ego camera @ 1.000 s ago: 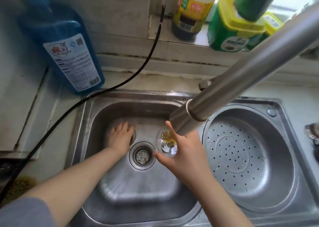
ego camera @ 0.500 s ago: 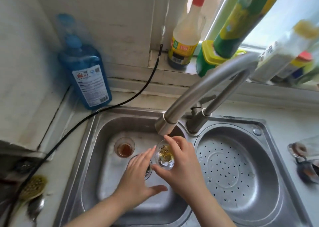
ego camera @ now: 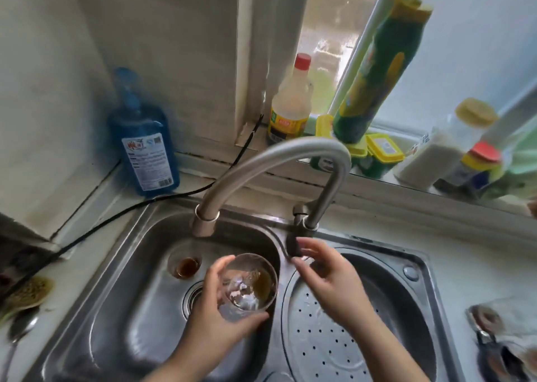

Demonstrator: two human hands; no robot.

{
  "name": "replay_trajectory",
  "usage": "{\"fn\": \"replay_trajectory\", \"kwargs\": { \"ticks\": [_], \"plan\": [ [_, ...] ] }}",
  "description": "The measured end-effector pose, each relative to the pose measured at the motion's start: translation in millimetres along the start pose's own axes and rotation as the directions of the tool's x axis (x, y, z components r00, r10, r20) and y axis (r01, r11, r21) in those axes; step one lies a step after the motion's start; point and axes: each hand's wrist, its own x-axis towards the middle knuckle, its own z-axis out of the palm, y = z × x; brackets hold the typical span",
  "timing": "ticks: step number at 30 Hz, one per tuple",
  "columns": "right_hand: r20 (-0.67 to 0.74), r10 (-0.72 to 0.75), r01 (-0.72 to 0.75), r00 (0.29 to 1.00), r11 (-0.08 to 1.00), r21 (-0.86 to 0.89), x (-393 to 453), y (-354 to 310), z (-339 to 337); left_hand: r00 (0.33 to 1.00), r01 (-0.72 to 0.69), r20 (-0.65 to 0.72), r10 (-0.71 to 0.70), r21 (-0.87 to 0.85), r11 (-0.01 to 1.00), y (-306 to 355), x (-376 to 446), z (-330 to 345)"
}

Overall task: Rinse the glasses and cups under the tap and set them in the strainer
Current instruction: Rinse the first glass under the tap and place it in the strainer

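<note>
A: How is the glass held, and where?

B: The drinking glass [ego camera: 247, 285] is gripped by the left hand [ego camera: 216, 320], fingers and thumb curled round its wall. It is kept over the left sink basin [ego camera: 122, 288], below and slightly to the right of the tap spout [ego camera: 203, 224], mouth tipped toward the camera.

A: And the other hand?

B: The right hand [ego camera: 328, 280] is stretched toward the black tap handle [ego camera: 293, 246]. Its fingers are loosely spread with the tips at the handle; whether the handle is actually pinched cannot be told through the blur.

A: Is water running?

B: No stream is seen from the spout. By this judgement, the tap is about to be opened.

A: How should the step be done well?

B: The glass would best be shifted squarely under the spout before the handle is turned, and the flow kept gentle so that splashing is avoided. A firm grip is advised, since wet glass is likely to be slippery.

A: What is in the containers?

B: A brownish residue and some clear liquid are seen at the bottom of the held glass. A second small glass [ego camera: 185, 265], standing upright on the basin floor, holds a dark brown remnant. Nothing is seen in the perforated strainer [ego camera: 325, 349] in the right basin.
</note>
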Motion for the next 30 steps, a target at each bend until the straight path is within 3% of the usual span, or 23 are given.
{"fn": "replay_trajectory", "kwargs": {
  "ticks": [2, 5, 10, 17, 30],
  "plan": [
    [-0.224, 0.091, -0.096, 0.97, 0.995, -0.01, 35, 31, -23, 0.999, 0.003, -0.051, -0.005, -0.023, 1.0, 0, 1, 10],
    [-0.329, 0.154, -0.19, 0.932, 0.979, -0.079, 93, 65, -43, 0.995, 0.003, -0.101, -0.009, -0.06, 0.998, 1, 6, 22],
    [-0.217, 0.083, -0.14, 0.973, 0.956, -0.257, 152, 88, -44, 0.989, -0.006, -0.145, -0.005, -0.078, 0.997, 0, 13, 27],
    [-0.192, -0.078, 0.011, 0.978, 0.944, -0.328, 162, 97, -46, 0.974, -0.007, -0.228, 0.005, -0.006, 1.0, -8, 18, 19],
    [-0.073, -0.082, 0.048, 0.994, 0.921, -0.388, 172, 95, -57, 0.966, -0.015, -0.257, 0.016, 0.006, 1.0, -1, 18, 16]
  ]
}}
